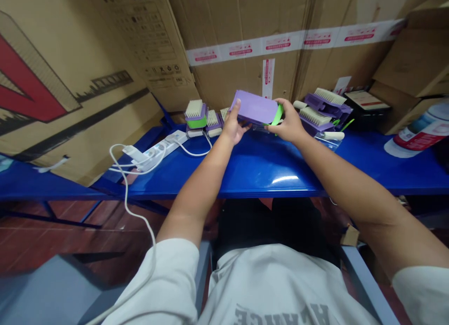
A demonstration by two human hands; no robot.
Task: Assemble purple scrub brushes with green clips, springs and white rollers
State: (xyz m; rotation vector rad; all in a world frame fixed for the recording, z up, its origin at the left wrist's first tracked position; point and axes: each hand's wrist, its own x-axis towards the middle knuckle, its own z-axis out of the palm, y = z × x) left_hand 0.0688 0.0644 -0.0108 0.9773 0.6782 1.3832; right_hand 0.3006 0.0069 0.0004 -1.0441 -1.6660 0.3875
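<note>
Both my hands hold one purple brush (pixel 255 108) with a green band, lifted a little above the back of the blue table (pixel 252 170). My left hand (pixel 233 125) grips its left end, thumb up along the side. My right hand (pixel 286 120) is wrapped round the right end at the green band. Left of it stand several finished brushes (pixel 200 117) with pale bristles, one on a green base. To the right lies a pile of purple brush parts (pixel 324 109) with bristles up.
A white power strip (pixel 162 148) with white cables lies on the table's left, one cable hanging down to my lap. Big cardboard boxes (pixel 245 35) wall in the back. A white bottle (pixel 419 131) lies on its side at the far right.
</note>
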